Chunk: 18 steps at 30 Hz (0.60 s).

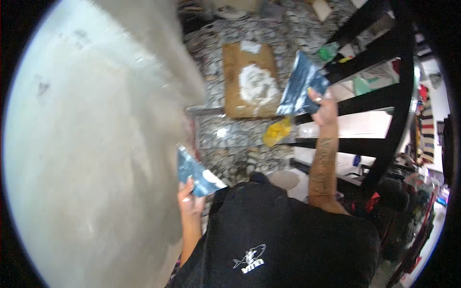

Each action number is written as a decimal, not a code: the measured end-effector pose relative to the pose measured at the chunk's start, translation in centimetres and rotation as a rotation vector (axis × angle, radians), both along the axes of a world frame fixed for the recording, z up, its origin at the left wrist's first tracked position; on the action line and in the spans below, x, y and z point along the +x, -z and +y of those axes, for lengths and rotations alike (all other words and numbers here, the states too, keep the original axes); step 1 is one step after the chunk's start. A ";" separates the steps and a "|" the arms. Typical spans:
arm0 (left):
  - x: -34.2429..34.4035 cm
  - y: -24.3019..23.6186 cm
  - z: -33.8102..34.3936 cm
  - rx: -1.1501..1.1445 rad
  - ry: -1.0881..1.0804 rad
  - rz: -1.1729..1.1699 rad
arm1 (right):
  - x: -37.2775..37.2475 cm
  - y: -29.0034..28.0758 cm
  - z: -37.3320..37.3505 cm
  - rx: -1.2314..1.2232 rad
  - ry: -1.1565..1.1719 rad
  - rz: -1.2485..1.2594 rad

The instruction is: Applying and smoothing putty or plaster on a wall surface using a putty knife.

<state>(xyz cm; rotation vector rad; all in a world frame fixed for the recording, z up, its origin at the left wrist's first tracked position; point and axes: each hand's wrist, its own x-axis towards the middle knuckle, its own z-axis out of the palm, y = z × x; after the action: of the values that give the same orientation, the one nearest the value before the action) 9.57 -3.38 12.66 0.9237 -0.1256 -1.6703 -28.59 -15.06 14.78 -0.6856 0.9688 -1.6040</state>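
And the left hand (pixel 191 202) pinches a blue-grey, triangular, metallic-looking sheet (pixel 193 172), the right hand (pixel 325 110) clamps a broader, four-sided blue-grey one (pixel 301 82), both gripped low, apparently freeing upper edges, a white-smeared brown wooden board (pixel 232 72) left of the right hand.

Light is brightest past the black slats (pixel 355 148) toward three o'clock; the grey wall (pixel 96 144) at nine blurs; glare spots the patterned floor (pixel 221 144) and the metal blade (pixel 297 86) near two; rim edges bow.
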 end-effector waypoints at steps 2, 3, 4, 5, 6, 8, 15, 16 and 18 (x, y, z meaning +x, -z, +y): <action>-0.5 -0.4 -0.8 -0.052 0.059 0.106 | -0.3 0.2 -0.4 -0.076 0.086 0.094; -0.6 -1.0 -0.9 -0.059 0.062 0.118 | -1.0 0.6 0.2 -0.146 0.068 0.037; -0.4 -1.7 -1.0 -0.060 0.069 0.114 | 0.9 -2.2 0.2 -0.153 0.034 -0.079; -1.0 -1.9 -0.7 -0.066 0.071 0.128 | 0.9 -3.4 0.3 -0.167 -0.034 -0.068; -1.3 -1.6 -0.4 -0.056 0.068 0.121 | -0.4 -1.7 -0.1 -0.108 -0.028 -0.028; -0.8 -1.5 -0.2 -0.037 0.090 0.108 | -1.5 1.6 -0.5 0.080 0.031 0.104; 1.4 0.3 0.7 -0.019 -0.010 -0.009 | 2.8 6.9 1.6 -0.117 0.113 -0.589; 1.6 0.8 1.0 0.000 0.000 0.034 | 2.8 10.0 2.6 -0.025 0.131 -0.643; 1.3 0.7 0.9 0.007 -0.011 0.008 | 4.5 15.6 4.2 0.106 0.005 -0.792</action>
<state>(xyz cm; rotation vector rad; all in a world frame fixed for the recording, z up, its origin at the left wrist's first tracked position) 10.83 -2.45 12.01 0.9213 -0.1084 -1.6651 -24.07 -10.89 -0.81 0.0528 0.4564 -1.6089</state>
